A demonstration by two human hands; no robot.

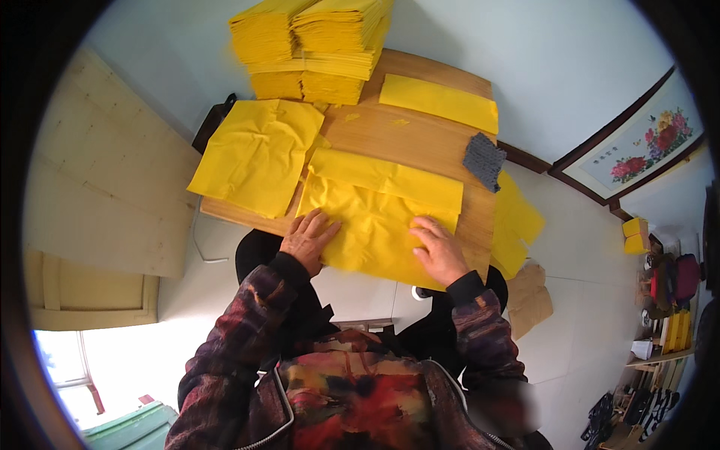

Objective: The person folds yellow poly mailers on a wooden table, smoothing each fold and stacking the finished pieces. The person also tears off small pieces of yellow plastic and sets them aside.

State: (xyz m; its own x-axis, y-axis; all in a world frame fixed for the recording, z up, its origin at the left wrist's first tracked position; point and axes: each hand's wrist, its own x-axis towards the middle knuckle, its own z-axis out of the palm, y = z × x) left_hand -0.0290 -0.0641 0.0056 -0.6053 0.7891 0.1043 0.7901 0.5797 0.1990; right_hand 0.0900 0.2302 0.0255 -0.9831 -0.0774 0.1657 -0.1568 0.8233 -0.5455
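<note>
A yellow sheet (367, 232), of paper or thin fabric, lies on the wooden table (360, 139) right in front of me, its near edge reaching past the table's edge. Along its far side a band is folded over, and the surface is creased. My left hand (309, 238) rests on the sheet's left part with the fingers spread. On the right part lies my right hand (439, 251), palm down, thumb apart from the fingers. Neither hand grips anything. Another wrinkled yellow sheet (259, 154) sits to the left, partly over the table's edge.
Tall stacks of folded yellow sheets (307, 41) stand at the back left. A long folded yellow strip (439, 103) and a grey textured cloth (484, 160) lie on the right. Yellow sheets (516, 225) and brown paper (529, 300) are beyond the table's right edge.
</note>
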